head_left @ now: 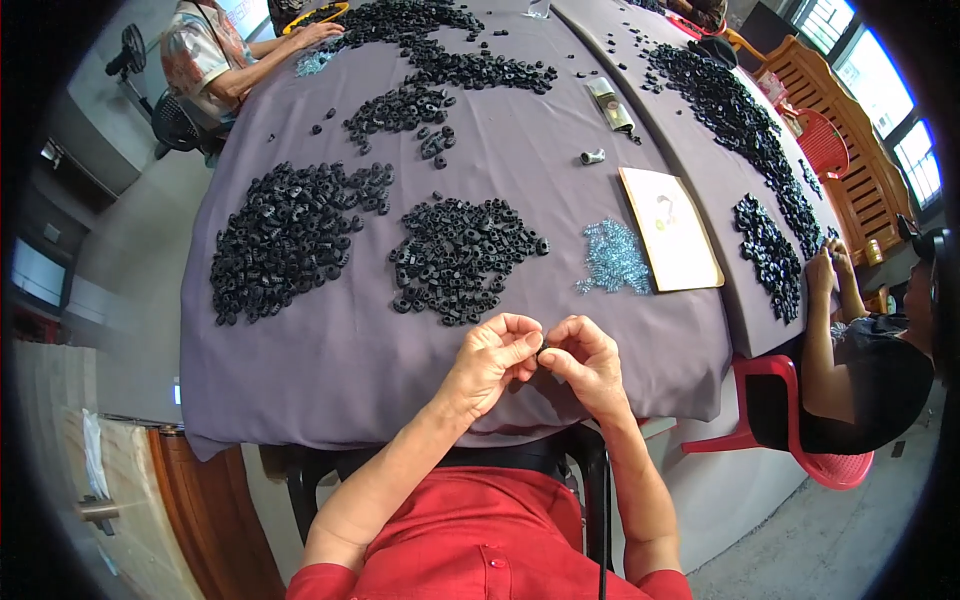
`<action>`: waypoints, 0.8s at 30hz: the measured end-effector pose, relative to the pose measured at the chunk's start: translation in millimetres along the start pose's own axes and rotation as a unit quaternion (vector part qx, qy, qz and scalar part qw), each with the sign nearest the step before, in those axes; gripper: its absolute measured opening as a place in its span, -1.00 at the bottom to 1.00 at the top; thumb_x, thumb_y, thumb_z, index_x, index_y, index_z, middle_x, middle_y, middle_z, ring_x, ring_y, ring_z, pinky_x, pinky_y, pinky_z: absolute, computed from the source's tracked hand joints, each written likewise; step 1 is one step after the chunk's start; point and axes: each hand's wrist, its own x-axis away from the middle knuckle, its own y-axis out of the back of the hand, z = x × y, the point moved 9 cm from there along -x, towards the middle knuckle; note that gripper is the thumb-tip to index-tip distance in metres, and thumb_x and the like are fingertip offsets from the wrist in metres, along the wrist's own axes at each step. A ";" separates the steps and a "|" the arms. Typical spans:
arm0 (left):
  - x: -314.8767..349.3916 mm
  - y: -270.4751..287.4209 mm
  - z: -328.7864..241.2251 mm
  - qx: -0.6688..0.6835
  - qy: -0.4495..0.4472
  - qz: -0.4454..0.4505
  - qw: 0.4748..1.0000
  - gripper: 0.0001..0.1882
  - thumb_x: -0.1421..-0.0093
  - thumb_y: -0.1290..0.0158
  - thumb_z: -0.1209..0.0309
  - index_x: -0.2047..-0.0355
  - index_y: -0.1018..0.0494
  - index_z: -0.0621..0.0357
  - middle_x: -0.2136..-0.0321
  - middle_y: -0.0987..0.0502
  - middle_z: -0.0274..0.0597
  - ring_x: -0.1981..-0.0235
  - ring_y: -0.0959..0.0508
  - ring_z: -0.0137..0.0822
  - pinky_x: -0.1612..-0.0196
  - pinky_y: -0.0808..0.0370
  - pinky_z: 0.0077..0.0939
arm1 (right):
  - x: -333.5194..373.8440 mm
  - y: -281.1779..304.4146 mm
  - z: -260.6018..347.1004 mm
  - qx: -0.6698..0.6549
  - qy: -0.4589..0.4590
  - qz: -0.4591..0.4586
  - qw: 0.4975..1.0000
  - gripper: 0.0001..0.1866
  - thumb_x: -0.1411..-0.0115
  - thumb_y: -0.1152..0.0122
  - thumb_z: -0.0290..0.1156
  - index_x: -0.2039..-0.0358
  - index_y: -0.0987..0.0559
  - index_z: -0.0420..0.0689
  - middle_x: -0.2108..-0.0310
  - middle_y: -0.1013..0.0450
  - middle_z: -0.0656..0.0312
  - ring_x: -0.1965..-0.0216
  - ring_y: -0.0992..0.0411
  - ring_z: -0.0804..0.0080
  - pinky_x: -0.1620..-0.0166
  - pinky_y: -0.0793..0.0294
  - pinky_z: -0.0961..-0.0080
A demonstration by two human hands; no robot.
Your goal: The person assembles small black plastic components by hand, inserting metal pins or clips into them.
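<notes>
My left hand [488, 362] and my right hand [588, 370] meet over the table's near edge, fingertips pinched together. Between them is a small black plastic part [542, 348], mostly covered by the fingers. Just beyond my hands lies a heap of small black ring-like plastic parts [465, 255]. To its left spreads a larger heap of black plastic pieces [285, 240]. A little pile of pale blue, coil-like pieces [613, 258] sits to the right, beside a flat yellowish-white board [672, 230].
Further black heaps [480, 70] cover the far tablecloth [330, 370]. A small cylinder [592, 157] and a clear packet [610, 105] lie behind the board. One person [870, 370] works at right on a red chair [770, 400], another [205, 60] at far left.
</notes>
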 end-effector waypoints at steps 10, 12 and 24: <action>6.3 4.7 2.9 -0.046 -0.049 -0.031 0.997 -0.86 -0.18 -0.02 0.37 0.35 -0.40 0.19 0.57 -0.48 -0.27 0.62 -0.49 -0.49 0.60 -0.45 -0.68 | 2.6 -8.9 -4.0 -0.057 0.002 0.028 0.998 -0.86 -0.06 -0.15 -0.65 0.37 -0.38 -0.24 0.48 -0.41 0.28 0.46 -0.42 0.61 0.37 -0.45 0.67; 8.0 5.6 1.1 -0.055 -0.054 -0.032 0.997 -0.86 -0.19 -0.01 0.38 0.35 -0.40 0.19 0.56 -0.48 -0.27 0.59 -0.50 -0.46 0.56 -0.47 -0.63 | 2.3 -10.0 -5.9 -0.059 0.000 0.028 0.998 -0.86 -0.07 -0.14 -0.65 0.37 -0.37 -0.25 0.49 -0.41 0.26 0.47 -0.42 0.59 0.39 -0.45 0.66; 8.5 11.7 3.7 0.037 -0.007 -0.019 0.999 -0.86 -0.12 -0.06 0.51 0.29 -0.40 0.20 0.51 -0.50 -0.26 0.62 -0.47 -0.51 0.59 -0.40 -0.71 | 3.6 -4.6 -15.2 0.024 0.020 0.029 0.999 -0.82 -0.03 -0.22 -0.57 0.35 -0.41 -0.22 0.52 -0.33 0.40 0.51 -0.28 0.73 0.43 -0.34 0.76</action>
